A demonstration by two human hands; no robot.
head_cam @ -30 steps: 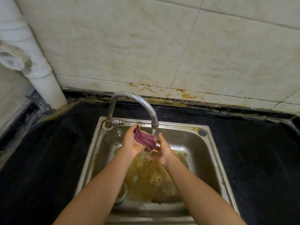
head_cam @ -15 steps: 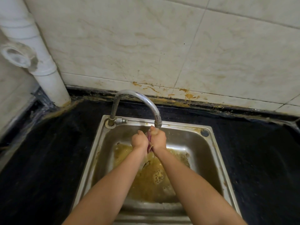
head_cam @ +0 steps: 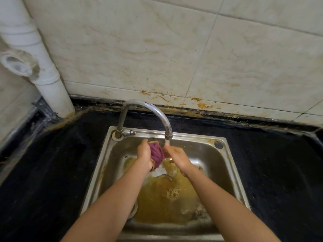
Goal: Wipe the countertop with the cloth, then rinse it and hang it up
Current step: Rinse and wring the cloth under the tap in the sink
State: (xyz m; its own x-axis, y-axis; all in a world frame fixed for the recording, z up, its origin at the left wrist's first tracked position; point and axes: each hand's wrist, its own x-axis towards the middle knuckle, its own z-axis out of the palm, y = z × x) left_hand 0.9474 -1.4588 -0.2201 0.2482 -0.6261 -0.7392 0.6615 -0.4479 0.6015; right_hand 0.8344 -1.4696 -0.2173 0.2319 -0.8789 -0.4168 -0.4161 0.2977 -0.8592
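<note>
The faucet (head_cam: 121, 117) arches from the sink's (head_cam: 192, 137) back left rim to centre frame. Its spout hangs just above the cloth (head_cam: 156, 154), gripped between the left hand (head_cam: 144, 154) and right hand (head_cam: 178, 158), so little gap remains there. A white pipe (head_cam: 52, 88) blocks the upper-left corner, and the tiled wall (head_cam: 157, 49) closes the top. The dark worktop (head_cam: 52, 172) lies open left and right of the sink.

A dark countertop (head_cam: 52, 172) runs below the tiled wall (head_cam: 174, 49). A steel sink (head_cam: 195, 136) is set into it, holding murky brown water (head_cam: 166, 198). A white pipe (head_cam: 52, 88) stands at its back left corner.
</note>
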